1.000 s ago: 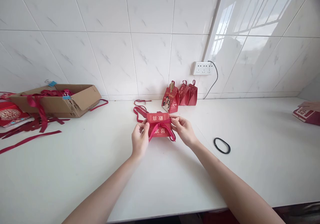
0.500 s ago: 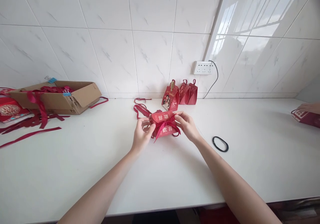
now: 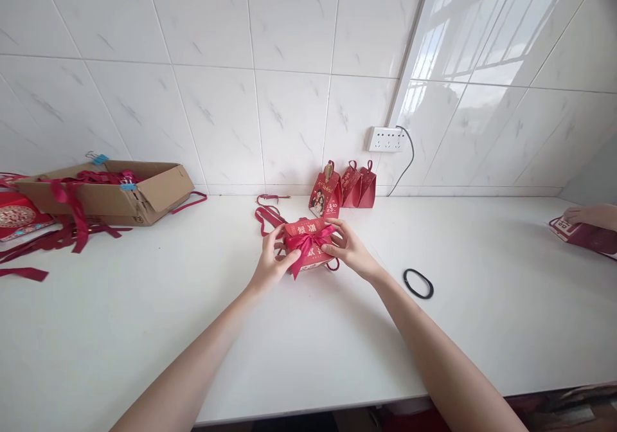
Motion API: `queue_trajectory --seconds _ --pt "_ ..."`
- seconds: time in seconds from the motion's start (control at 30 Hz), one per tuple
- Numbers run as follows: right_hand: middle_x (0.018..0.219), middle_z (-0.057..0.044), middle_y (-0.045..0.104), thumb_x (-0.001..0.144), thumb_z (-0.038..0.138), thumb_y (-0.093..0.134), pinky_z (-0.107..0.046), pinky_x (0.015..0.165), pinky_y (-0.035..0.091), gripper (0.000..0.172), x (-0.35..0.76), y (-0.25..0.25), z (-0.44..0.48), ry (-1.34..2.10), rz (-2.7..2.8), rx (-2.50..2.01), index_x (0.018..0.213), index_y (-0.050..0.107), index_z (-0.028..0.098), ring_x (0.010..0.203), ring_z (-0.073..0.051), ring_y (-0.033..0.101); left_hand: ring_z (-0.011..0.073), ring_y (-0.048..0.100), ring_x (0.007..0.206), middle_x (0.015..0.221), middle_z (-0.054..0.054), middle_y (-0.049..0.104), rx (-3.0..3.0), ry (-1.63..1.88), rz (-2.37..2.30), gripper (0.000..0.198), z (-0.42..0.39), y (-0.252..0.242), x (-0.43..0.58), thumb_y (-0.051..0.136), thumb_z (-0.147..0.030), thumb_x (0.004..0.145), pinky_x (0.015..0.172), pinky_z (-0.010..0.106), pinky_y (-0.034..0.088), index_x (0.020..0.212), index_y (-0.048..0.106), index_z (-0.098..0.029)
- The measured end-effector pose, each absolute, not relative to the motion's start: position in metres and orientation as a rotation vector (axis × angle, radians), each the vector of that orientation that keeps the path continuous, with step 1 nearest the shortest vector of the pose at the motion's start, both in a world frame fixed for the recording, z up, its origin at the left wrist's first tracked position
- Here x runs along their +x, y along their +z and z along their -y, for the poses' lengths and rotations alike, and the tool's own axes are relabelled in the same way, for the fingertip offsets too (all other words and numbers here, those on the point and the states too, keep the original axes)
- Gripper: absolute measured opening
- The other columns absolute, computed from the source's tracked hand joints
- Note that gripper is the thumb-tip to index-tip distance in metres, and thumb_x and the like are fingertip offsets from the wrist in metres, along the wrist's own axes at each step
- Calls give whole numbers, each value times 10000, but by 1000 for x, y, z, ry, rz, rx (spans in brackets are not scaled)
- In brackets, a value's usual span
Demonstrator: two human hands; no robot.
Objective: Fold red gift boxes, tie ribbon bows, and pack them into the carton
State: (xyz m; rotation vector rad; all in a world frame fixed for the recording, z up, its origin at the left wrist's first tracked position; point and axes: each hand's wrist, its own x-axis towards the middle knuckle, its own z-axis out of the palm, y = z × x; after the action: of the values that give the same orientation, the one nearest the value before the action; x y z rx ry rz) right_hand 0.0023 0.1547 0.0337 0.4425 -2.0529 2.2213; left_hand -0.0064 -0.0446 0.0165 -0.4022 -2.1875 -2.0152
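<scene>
A small red gift box [image 3: 313, 258] with gold characters sits in the middle of the white table, between my hands. A shiny crimson ribbon [image 3: 305, 243] is tied across its top in a bow, one tail hanging down the front. My left hand [image 3: 274, 257] grips the box's left side, thumb at the front by the ribbon tail and fingers curled behind. On the right side, my right hand [image 3: 348, 247] holds the box and the right part of the bow, with the thumb on the front. A dark red cord loop [image 3: 333, 265] pokes out at the lower right.
Behind stand several finished-looking red boxes [image 3: 328, 191] against the tiled wall. Loose ribbon [image 3: 265, 218] lies behind my left hand. At left is a cardboard box [image 3: 168, 191] of ribbons; at right, a black ring [image 3: 418, 284] and another person's hand [image 3: 585, 215] on a dark red box [image 3: 583, 234].
The box has tilted so its front side shows more, and the bow looks fuller. My right hand has moved down from the box's upper right corner. The view has shifted slightly.
</scene>
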Motion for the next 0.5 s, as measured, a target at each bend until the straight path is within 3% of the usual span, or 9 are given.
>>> queue_trajectory --seconds 0.27,0.4,0.5 --pt "1415 -46 403 660 152 676 -256 741 523 670 5 39 -167 2371 2144 642 1260 449 348 969 -142 619 206 575 962 1205 87 567 -717 -1986 2351 887 56 21 -6 686 -326 672 748 293 517 1444 252 -271" --pt "1439 -56 375 655 126 642 -228 682 506 757 6 41 -174 2375 2209 707 1329 399 373 1002 -149 603 214 570 993 1251 81 556 -757 -1970 2362 857 58 22 -7 667 -314 680 767 301 507 1441 274 -285" --pt "1490 -61 291 645 146 691 -267 758 526 869 7 43 -177 2319 2250 773 1390 322 400 1136 -190 544 220 565 1026 1279 79 546 -742 -2002 2363 864 58 21 -8 653 -330 693 792 307 496 1455 248 -291"
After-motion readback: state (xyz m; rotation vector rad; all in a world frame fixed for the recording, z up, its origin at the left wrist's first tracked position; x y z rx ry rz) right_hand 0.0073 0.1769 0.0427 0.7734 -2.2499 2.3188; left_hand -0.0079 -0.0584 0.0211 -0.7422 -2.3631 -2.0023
